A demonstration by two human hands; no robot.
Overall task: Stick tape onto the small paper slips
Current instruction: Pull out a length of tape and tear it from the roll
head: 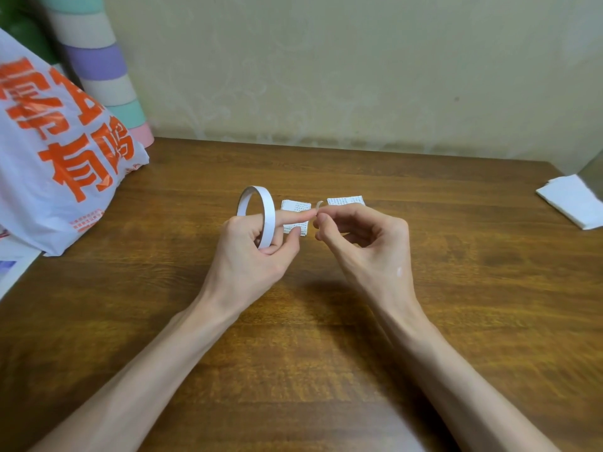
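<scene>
A thin white ring of tape (268,213) stands upright in my left hand (257,249), whose lower fingers curl through it while the forefinger points right. At that fingertip my right hand (359,236) pinches a short curled piece of tape (319,203) between thumb and forefinger. Two small printed paper slips lie on the wooden table just behind the hands: one (295,207) partly hidden by my left forefinger, the other (345,200) behind my right hand.
A large white plastic bag with orange characters (55,151) fills the left side. Behind it stands a striped pastel roll (104,70) against the wall. Folded white tissue (571,200) lies at the table's right edge. The wooden table (293,337) reaches the wall.
</scene>
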